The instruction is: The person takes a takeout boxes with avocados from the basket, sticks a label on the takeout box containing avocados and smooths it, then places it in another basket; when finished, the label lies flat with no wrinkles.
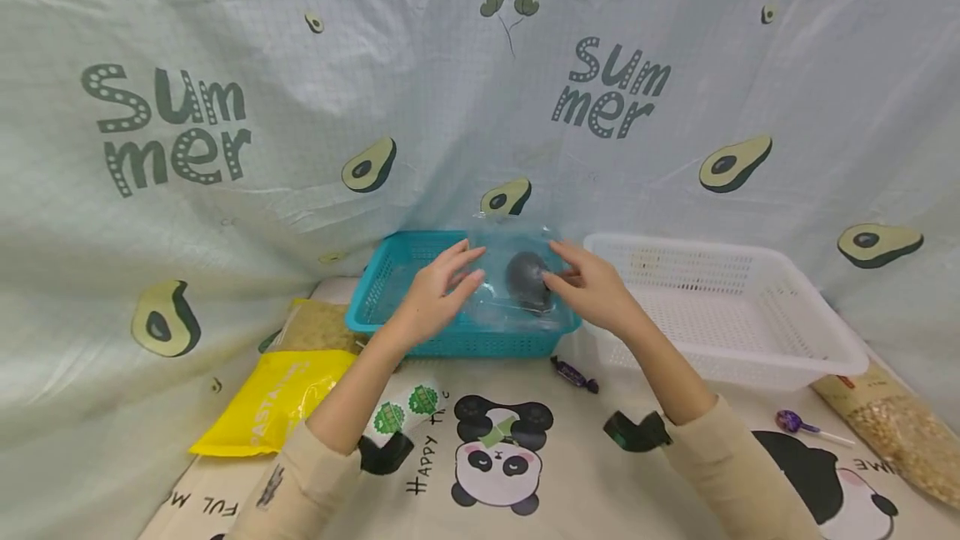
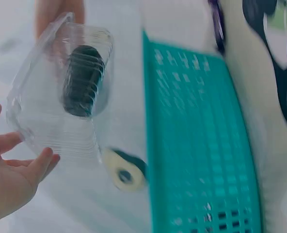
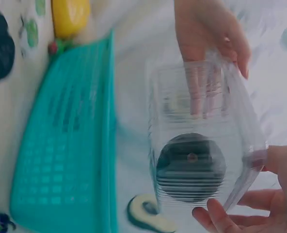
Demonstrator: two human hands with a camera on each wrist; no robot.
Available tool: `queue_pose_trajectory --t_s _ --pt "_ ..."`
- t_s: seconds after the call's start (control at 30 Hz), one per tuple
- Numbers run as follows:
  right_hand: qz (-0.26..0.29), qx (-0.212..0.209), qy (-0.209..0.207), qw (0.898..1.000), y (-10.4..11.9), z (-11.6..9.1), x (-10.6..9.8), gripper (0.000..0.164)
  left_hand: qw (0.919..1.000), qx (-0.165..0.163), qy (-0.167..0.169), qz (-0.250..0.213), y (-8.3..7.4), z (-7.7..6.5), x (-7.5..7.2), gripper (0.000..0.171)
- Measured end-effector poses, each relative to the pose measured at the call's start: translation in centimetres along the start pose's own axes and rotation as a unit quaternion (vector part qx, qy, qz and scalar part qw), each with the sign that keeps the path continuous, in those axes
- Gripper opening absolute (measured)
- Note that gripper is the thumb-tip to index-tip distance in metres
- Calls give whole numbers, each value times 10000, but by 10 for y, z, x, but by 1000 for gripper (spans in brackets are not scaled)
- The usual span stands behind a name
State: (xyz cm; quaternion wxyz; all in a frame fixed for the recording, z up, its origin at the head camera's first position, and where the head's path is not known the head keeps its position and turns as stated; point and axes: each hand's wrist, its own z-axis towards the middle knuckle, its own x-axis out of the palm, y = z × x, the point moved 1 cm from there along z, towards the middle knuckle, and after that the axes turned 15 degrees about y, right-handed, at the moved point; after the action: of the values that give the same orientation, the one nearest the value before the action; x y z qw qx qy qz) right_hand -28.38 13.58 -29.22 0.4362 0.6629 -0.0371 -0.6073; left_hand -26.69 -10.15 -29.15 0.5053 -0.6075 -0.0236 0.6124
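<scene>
A clear plastic clamshell box (image 1: pixel 498 319) is held up over the teal basket (image 1: pixel 465 344). Inside it lies a dark oval fruit (image 1: pixel 527 277), which looks like an avocado; a pale stem spot shows on the fruit (image 3: pixel 192 158) in the right wrist view. My left hand (image 1: pixel 438 294) holds the box by its left end, fingers under it and thumb near the rim. At the other end my right hand (image 1: pixel 596 286) grips the box, thumb on the rim and fingers beneath. The box (image 2: pixel 41 111) is tilted in the left wrist view.
On the right stands a white basket (image 1: pixel 720 357). Left lie a yellow pasta bag (image 1: pixel 277 402) and a bag of grain-like pieces (image 1: pixel 311 327). A purple wrapped candy (image 1: pixel 573 374), a lollipop (image 1: pixel 791 421) and a clear bag of pale grains (image 1: pixel 892 415) lie on the patterned cloth.
</scene>
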Motion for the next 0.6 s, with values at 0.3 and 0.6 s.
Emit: queue_pose_trajectory --t_s 0.3,0.6 --pt "374 -1120 -285 9926 6 -108 45 49 9942 639 253 828 -39 -95 54 45" --pt "422 -1196 -167 9918 -28 -122 85 43 9935 722 454 -754 -1 -114 97 33"
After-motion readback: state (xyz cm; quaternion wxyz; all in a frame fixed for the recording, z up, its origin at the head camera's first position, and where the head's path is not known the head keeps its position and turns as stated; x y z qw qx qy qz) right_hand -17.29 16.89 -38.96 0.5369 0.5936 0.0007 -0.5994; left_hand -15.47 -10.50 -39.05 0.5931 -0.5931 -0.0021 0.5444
